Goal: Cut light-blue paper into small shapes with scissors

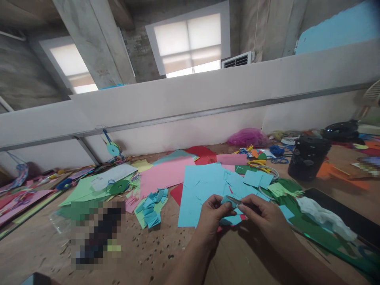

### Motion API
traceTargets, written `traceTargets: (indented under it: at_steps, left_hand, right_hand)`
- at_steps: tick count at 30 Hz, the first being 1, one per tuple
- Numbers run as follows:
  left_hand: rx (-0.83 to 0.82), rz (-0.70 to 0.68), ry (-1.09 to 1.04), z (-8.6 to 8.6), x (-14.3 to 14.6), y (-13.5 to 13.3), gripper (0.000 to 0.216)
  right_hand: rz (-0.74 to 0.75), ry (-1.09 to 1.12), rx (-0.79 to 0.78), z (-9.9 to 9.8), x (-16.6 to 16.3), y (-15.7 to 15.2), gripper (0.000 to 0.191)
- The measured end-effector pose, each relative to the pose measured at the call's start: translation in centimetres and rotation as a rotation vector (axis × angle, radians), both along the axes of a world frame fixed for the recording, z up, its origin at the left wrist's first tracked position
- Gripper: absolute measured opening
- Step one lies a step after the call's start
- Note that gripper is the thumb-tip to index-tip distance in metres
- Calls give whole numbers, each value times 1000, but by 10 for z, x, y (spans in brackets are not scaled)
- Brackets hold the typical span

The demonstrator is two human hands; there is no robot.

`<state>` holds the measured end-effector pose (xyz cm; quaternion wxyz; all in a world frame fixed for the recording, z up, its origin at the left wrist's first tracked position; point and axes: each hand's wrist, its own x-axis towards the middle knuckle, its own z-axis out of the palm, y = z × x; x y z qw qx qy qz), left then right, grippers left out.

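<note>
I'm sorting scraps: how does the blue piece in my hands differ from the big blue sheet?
The blue piece is small; the blue sheet is far larger. The piece is held up between the left hand and right hand, off the table; the sheet lies flat on it. Both are light blue paper.

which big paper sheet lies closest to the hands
The light blue sheet, just beyond the left hand; the pink sheet and green sheet lie farther left.

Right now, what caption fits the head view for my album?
Left hand pinches a blue paper scrap; right hand holds a thin tool.
</note>
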<state>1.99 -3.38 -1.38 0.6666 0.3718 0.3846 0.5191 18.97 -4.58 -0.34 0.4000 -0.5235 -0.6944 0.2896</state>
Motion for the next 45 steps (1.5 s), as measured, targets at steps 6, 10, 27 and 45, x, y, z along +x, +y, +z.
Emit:
traceTargets:
  at_steps: [6, 10, 27, 45]
  left_hand:
    - [-19, -8, 32, 0, -1, 0, 37]
    - [-30, -10, 36, -2, -1, 1, 39]
    - [-30, -23, 70, 0, 0, 1, 41]
    - [-29, -13, 23, -2, 0, 1, 43]
  right_hand:
    - [4, -15, -15, -1, 0, 1, 32]
    - [2, -7, -15, 0, 0, 1, 33]
    - [11, 10, -25, -2, 1, 2, 32]
    - [-191, -270, 18, -23, 15, 26, 24]
